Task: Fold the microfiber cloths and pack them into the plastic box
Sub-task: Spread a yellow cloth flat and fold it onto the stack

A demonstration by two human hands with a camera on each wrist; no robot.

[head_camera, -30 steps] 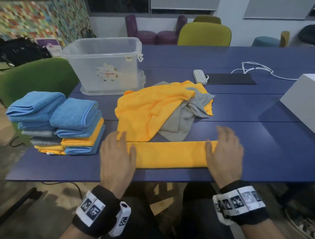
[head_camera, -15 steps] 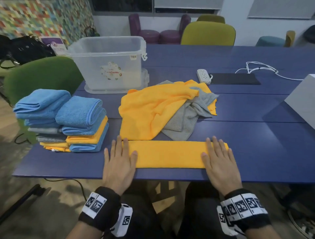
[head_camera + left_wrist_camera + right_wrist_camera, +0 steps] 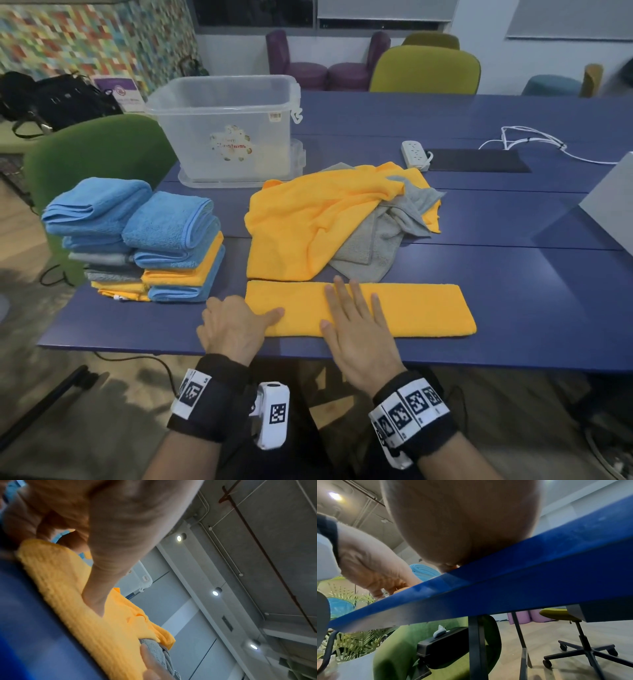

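The folded orange cloth (image 3: 359, 308) is lying as a long narrow strip near the front edge of the blue table (image 3: 513, 291), and the person is getting ready to fold it across its length. The left hand (image 3: 233, 325) is sitting at the left end of the strip; its thumb is lying on top of the cloth while the other fingers are curled under the end, so it is pinching that end. The right hand (image 3: 359, 329) is lying flat on the middle of the strip, with fingers straight and a little spread, pressing and holding nothing. To do this step well, I think the right hand should be keeping its pressure at the place where the fold line is wanted, while the left hand is lifting its end and carrying it over to the right end, so that the edges are meeting evenly. The soft cloth is likely to slide or wrinkle if the pressing hand lets go too early. The plastic box (image 3: 226, 130) is standing well behind, beside a heap of unfolded cloths (image 3: 325, 222), and the stack of folded cloths (image 3: 144, 240) is waiting at the left.
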